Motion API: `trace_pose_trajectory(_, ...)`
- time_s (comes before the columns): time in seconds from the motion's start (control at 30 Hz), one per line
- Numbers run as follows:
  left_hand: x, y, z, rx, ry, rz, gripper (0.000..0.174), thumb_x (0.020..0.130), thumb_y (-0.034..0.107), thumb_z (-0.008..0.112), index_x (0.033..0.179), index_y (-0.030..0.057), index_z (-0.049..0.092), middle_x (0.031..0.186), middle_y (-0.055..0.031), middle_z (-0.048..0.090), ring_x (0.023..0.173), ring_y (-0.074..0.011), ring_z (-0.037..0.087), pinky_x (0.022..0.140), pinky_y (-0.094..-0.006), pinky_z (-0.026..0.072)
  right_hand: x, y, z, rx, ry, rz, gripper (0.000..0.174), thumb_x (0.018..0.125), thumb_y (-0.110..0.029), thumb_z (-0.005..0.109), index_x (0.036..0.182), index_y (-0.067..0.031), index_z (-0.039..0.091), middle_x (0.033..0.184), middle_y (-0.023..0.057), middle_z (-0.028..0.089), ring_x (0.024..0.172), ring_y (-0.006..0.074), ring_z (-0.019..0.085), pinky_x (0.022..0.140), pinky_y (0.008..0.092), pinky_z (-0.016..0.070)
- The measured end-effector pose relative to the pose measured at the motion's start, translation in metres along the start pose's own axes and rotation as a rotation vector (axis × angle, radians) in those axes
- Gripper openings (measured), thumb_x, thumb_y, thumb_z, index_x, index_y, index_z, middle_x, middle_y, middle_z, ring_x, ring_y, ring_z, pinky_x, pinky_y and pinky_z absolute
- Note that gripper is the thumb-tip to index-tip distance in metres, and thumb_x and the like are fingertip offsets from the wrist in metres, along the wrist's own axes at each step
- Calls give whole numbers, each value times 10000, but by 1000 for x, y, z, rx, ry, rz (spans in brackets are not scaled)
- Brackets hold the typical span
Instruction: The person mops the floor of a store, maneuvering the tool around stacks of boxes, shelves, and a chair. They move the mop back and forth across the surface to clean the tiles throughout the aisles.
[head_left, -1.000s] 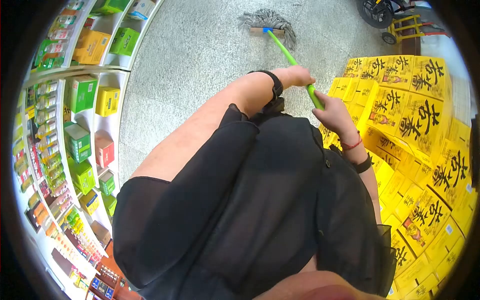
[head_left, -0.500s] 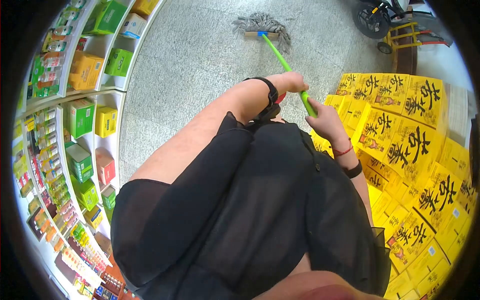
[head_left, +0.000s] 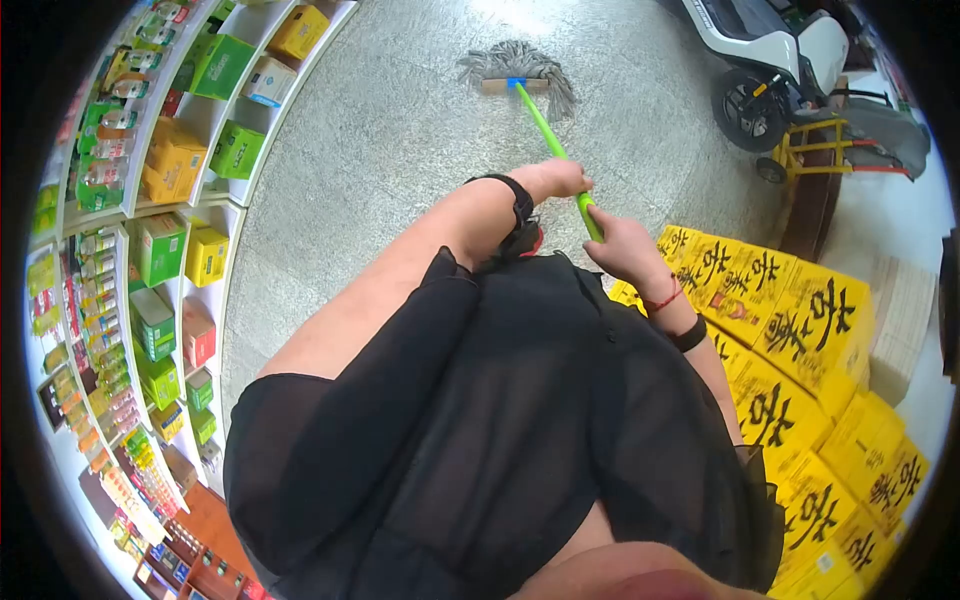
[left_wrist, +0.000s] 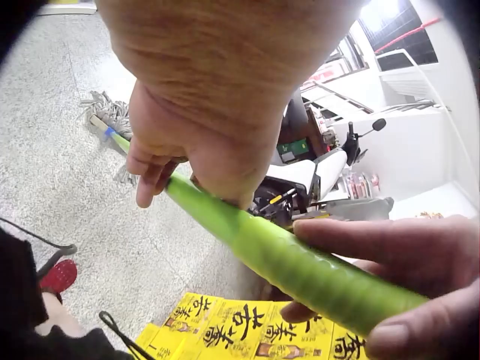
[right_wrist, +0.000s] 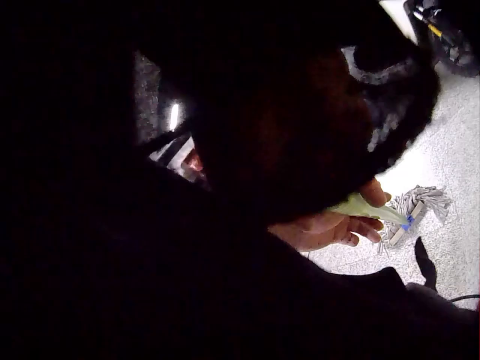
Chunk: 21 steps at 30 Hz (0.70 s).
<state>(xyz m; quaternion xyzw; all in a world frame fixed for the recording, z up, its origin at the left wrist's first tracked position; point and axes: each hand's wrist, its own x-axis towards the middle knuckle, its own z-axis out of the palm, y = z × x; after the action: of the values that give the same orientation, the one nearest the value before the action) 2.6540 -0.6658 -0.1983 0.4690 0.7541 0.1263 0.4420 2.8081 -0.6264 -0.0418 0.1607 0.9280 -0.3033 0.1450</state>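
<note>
A mop with a green pole [head_left: 543, 125] slants away from my body, its grey string head [head_left: 515, 62] spread on the floor below a wooden bar with a blue socket. My left hand [head_left: 560, 178] grips the pole a little way down from its top. Closer to my body, my right hand [head_left: 625, 248], with a red cord at the wrist, holds the top end. From the left wrist, the ribbed grip [left_wrist: 315, 277] shows between the right thumb and fingers. Much of the right wrist view is dark; the mop head [right_wrist: 431, 202] appears at its right side.
Yellow cartons [head_left: 800, 320] with black characters are stacked close on the right. Along the left stand white shelves [head_left: 235, 180] with boxes and bottles. A white scooter [head_left: 755, 60] and a yellow hand truck [head_left: 815, 145] stand at the far right.
The head view has shifted: the carton stack sits lower, and more of the scooter shows. Mop head and hands appear slightly lower and further left. Both hands keep their hold on the pole.
</note>
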Motion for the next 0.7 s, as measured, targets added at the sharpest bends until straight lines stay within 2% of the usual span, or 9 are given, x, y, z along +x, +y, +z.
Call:
trace_pose_trajectory(0.07, 20, 1, -13, -36, 52, -13, 484, 816, 421, 433, 1092, 42, 552, 1054, -202, 567, 1004, -341, 525, 881, -383, 393, 17, 13, -19, -19, -48, -2, 304, 691, -157, 512, 965, -25, 514, 728, 222, 580, 731, 390, 559, 671, 468, 441)
trace_pose_trajectory(0.17, 37, 7, -27, -98, 152, -52, 499, 811, 441, 441, 1079, 36, 557, 1033, -184, 584, 987, -323, 544, 866, -381, 407, 37, 27, -41, -14, -72, -3, 292, 691, -156, 510, 952, -24, 518, 740, 221, 584, 731, 392, 559, 673, 469, 440)
trace_pose_trajectory(0.3, 69, 15, -53, -78, 119, -63, 497, 801, 435, 450, 1060, 27, 568, 1029, -182, 587, 982, -317, 547, 867, -375, 407, 59, 49, -63, -4, -30, -57, 303, 690, -154, 508, 963, -25, 528, 751, 221, 586, 737, 390, 561, 678, 464, 442)
trace_pose_trajectory(0.37, 91, 12, -59, -44, 66, 19, 465, 804, 398, 454, 1083, 38, 549, 1071, -208, 555, 1001, -344, 523, 874, -384, 396, 69, 60, -74, -15, -1, -16, 326, 687, -151, 507, 989, -31, 537, 759, 223, 585, 747, 386, 562, 686, 456, 446)
trace_pose_trajectory(0.47, 101, 29, -89, -106, 80, -57, 448, 795, 396, 460, 1034, 36, 575, 1026, -203, 576, 971, -341, 538, 856, -386, 406, 90, 76, -92, -11, 2, 11, 402, 677, -162, 535, 1064, -52, 538, 780, 226, 583, 763, 379, 561, 692, 434, 449)
trace_pose_trajectory(0.6, 140, 25, -117, -96, 92, -40, 444, 785, 402, 463, 993, 33, 598, 980, -197, 595, 949, -337, 551, 845, -388, 415, 124, 89, -115, -38, -10, 91, 478, 669, -176, 565, 1130, -53, 526, 789, 229, 584, 771, 373, 564, 697, 415, 453)
trace_pose_trajectory(0.63, 151, 22, -125, -91, 91, -43, 441, 781, 401, 464, 978, 32, 605, 964, -196, 600, 940, -336, 556, 841, -388, 418, 136, 92, -121, -43, -4, 90, 478, 669, -176, 565, 1130, -53, 526, 789, 229, 584, 771, 373, 564, 697, 415, 453)
trace_pose_trajectory(0.7, 175, 14, -149, -81, 98, -40, 437, 777, 400, 466, 963, 31, 612, 949, -195, 605, 932, -335, 560, 837, -388, 421, 164, 99, -132, -51, 23, 46, 391, 684, -145, 510, 1067, -72, 531, 743, 228, 580, 728, 393, 558, 683, 466, 446)
